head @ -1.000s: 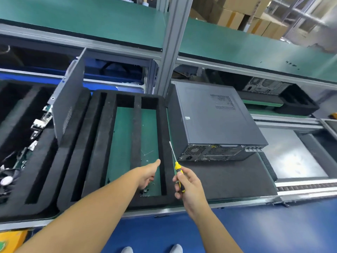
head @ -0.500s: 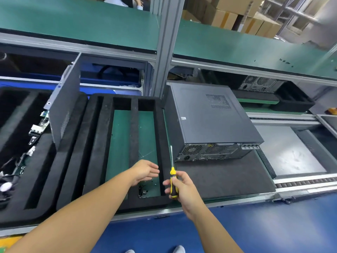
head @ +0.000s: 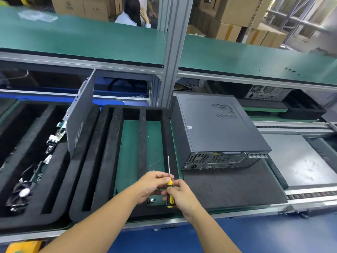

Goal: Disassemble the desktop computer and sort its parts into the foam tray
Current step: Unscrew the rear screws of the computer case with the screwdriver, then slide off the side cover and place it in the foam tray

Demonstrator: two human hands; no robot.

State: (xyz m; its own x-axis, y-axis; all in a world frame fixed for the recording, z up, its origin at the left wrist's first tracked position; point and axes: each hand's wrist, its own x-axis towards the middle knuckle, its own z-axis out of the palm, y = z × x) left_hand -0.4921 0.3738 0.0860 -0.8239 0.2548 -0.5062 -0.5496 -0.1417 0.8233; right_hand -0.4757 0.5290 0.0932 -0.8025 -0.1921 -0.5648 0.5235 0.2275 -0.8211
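A dark grey desktop computer (head: 217, 128) lies on its side on a black mat (head: 237, 187), its rear panel facing me. Left of it sits a black foam tray (head: 107, 152) with long slots. My right hand (head: 179, 195) grips the yellow and black handle of a screwdriver (head: 169, 187), shaft pointing up. My left hand (head: 152, 185) meets it, fingertips pinching the screwdriver at the top of the handle. Both hands hover over the tray's near right corner, in front of the computer.
A grey side panel (head: 80, 114) stands upright in the tray's left edge. Another foam tray (head: 21, 143) at far left holds boards and cables. A metal post (head: 175, 52) rises behind the tray. A second computer (head: 264, 92) sits on the back shelf. Small metal part (head: 150, 200) lies in the tray.
My left hand moved right from above the tray slot and now touches the screwdriver. The right hand turned the screwdriver more upright. The camera view tilted upward.
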